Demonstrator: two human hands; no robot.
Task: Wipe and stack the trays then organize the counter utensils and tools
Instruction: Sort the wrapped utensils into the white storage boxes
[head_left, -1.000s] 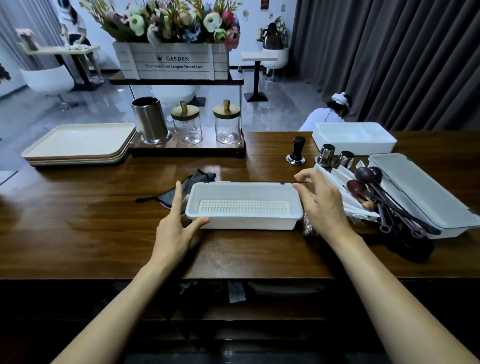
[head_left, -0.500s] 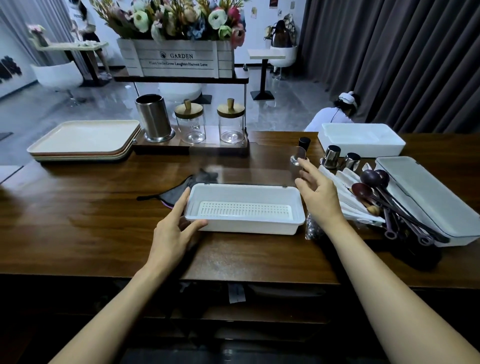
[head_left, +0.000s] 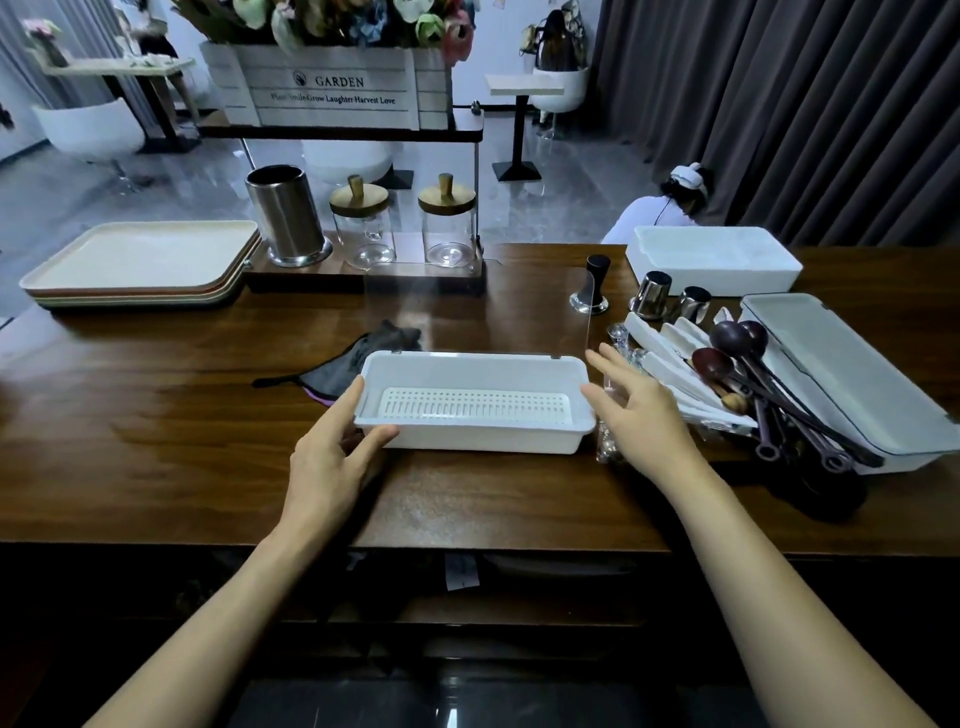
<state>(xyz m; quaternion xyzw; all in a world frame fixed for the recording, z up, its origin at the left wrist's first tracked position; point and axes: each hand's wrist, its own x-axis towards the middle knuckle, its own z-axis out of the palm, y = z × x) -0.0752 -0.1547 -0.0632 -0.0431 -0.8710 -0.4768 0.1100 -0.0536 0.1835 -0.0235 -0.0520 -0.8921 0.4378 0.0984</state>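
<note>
A white utensil box (head_left: 475, 436) with a slotted insert sits on the wooden counter (head_left: 156, 426) in front of me. Its clear hinged lid (head_left: 478, 312) stands upright behind it. My left hand (head_left: 332, 457) holds the box's left end, thumb on the front rim and fingers along the side. My right hand (head_left: 641, 410) hovers open just right of the box, fingers spread, holding nothing. A pile of utensils (head_left: 727, 384), white handles and dark spoons, lies to the right. Stacked trays (head_left: 140, 265) rest at the far left.
A dark cloth (head_left: 358, 358) lies behind the box. A steel canister (head_left: 285, 215) and two glass jars (head_left: 363, 228) stand on a wooden base. A tamper (head_left: 595, 286), two steel cups (head_left: 654, 293), a closed grey-lidded box (head_left: 841, 374) and a white bin (head_left: 711, 260) sit at right.
The clear lid has swung up from shut to upright. My right hand let go of it and dropped beside the box. My left hand stayed on the box's left end.
</note>
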